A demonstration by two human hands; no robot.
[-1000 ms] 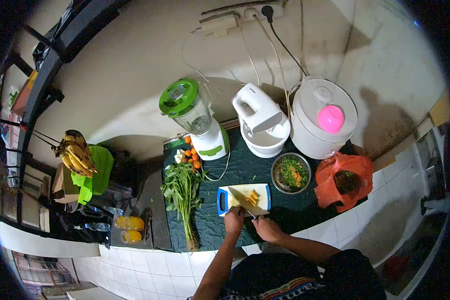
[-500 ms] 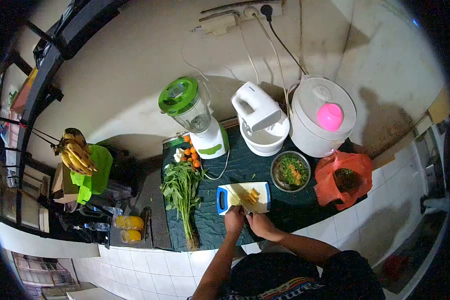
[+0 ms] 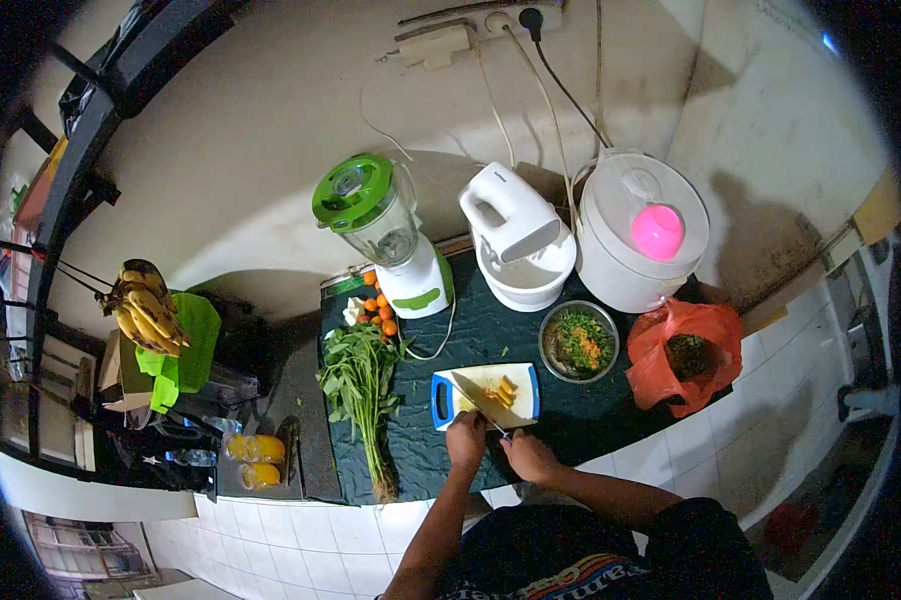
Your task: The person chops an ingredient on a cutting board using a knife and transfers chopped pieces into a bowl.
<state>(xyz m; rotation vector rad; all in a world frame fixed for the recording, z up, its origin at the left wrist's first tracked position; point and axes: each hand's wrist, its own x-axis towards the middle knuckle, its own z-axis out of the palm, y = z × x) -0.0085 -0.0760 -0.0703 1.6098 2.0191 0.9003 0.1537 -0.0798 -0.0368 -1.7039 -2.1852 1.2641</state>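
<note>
My right hand (image 3: 530, 457) grips a knife (image 3: 478, 397) by its handle, the blade slanting up and left across a white cutting board (image 3: 480, 376) with blue ends. My left hand (image 3: 466, 440) is closed at the board's near edge, beside the blade; whatever is under its fingers is hidden. Yellowish cut pieces (image 3: 505, 391) lie on the right half of the board, just right of the blade. Up and right of the board stands a metal bowl (image 3: 544, 352) of chopped greens with orange bits.
Leafy greens with roots (image 3: 365, 385) lie left of the board, below carrots (image 3: 385, 312). Behind stand a blender (image 3: 417, 280), a stand mixer (image 3: 515, 225) and a white rice cooker (image 3: 630, 250) topped by a pink bowl (image 3: 657, 232). A red plastic bag (image 3: 660, 365) sits at the right.
The knife blade has come up into clearer view over the board, apart from the yellowish pieces. My right hand has shifted slightly down and right; my left hand has barely moved.
</note>
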